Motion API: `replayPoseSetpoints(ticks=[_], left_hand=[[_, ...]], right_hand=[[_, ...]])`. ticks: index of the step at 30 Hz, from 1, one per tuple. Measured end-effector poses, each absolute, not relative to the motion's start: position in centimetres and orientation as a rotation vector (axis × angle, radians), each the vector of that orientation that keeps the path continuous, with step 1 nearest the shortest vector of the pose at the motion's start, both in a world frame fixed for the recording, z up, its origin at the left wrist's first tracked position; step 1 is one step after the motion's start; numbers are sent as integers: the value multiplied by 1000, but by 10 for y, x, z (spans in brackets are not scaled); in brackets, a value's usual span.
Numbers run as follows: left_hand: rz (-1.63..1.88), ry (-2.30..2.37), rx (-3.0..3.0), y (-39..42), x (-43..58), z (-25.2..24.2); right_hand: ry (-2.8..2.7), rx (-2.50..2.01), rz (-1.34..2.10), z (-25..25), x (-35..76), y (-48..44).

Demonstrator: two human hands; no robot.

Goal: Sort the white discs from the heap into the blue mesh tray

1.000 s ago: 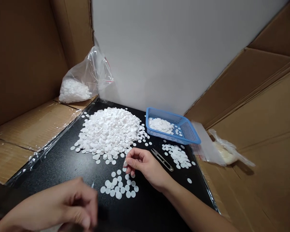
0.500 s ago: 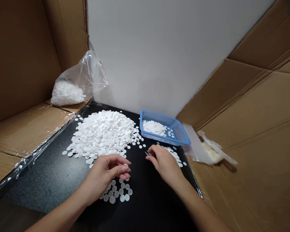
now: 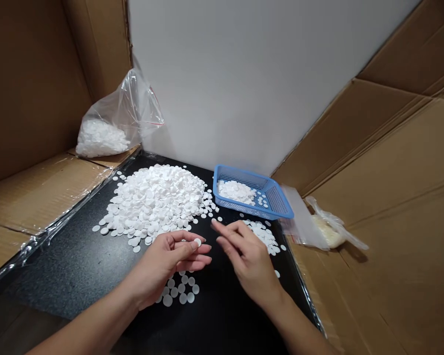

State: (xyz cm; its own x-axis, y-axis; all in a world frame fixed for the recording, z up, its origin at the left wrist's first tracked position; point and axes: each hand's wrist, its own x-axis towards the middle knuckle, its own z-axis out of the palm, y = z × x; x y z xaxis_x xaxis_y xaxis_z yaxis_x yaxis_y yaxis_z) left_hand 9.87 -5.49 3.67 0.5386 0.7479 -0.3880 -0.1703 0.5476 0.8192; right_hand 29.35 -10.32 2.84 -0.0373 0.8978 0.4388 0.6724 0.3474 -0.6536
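Observation:
My left hand [image 3: 175,254] pinches a small white round disc [image 3: 197,242] between thumb and forefinger, with its other fingers loosely stretched out. To its right is my right hand [image 3: 244,251], fingers extended toward the left and thumb slightly apart from them; no object shows between them. A large heap of white discs [image 3: 159,197] lies on the black tabletop beyond my left hand. Below that hand several flat discs [image 3: 174,292] are spread out, partly covered by it. A smaller pile of discs [image 3: 264,236] lies just beyond my right hand.
A blue perforated basket [image 3: 253,209] with white discs inside stands at the back right. At the left, a clear plastic bag [image 3: 103,138] of white pieces rests on cardboard. Another bag [image 3: 329,231] with pale yellowish contents lies on the right. Cardboard and a grey-white panel [image 3: 244,88] enclose the table.
My right hand's fingers have straightened toward the left; the thin dark-edged item at their tips no longer shows. My left hand has turned slightly, its fingers more open around the disc.

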Motion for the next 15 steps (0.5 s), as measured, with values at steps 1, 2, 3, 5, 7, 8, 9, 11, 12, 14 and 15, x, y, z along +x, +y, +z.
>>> replayPoseSetpoints(ticks=[1,2,3,5,7,8,9,11,12,14,15], left_hand=[[627,818,825,-55,100,36],[627,811,839,-55,100,35],[625,803,853,-54,101,35],[617,784,872,-54,101,35],[612,772,879,-55,100,37],[610,770,880,-55,100,38],[607,769,880,-55,99,39],[603,772,880,-56,98,41],[603,772,882,-56,98,41],[611,767,880,-57,98,42],[613,765,875,-57,98,42]], right_hand=[[-1804,-1354,360,29,288,-107],[-1825,-1334,381,29,283,-109],[-1841,-1329,393,28,280,-112],[-1855,-1349,360,27,276,-114],[-1862,-1363,286,26,275,-115],[-1866,-1358,247,26,276,-115],[-1869,-1345,210,26,276,-115],[-1875,-1309,154,27,277,-115],[-1878,-1296,135,27,277,-115],[-1883,-1287,116,28,276,-115],[-1886,-1287,112,28,276,-115]])
